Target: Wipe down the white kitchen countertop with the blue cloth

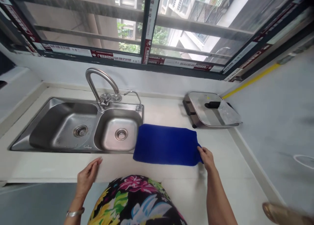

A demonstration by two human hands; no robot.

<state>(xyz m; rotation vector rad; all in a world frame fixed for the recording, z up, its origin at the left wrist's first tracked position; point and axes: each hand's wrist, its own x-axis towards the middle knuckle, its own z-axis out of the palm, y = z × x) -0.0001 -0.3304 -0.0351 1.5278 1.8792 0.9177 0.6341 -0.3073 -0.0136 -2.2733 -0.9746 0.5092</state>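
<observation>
A blue cloth (168, 144) lies spread nearly flat on the countertop, right of the sink, its left end touching the rim of the smaller basin. My right hand (206, 157) pinches the cloth's right edge between thumb and fingers, bunching that corner slightly. My left hand (88, 175) hovers by the counter's front edge, below the double sink (92, 151). Its fingers are drawn together with nothing visible in them, and a silver bangle circles the wrist.
A curved faucet (101, 75) and a small thin tap (133, 92) rise behind the basins. An electric pan with a glass lid (200, 102) stands at the back right, a clear plastic bag (229, 113) on top. A window spans the far wall; a blurred brown object (282, 213) sits lower right.
</observation>
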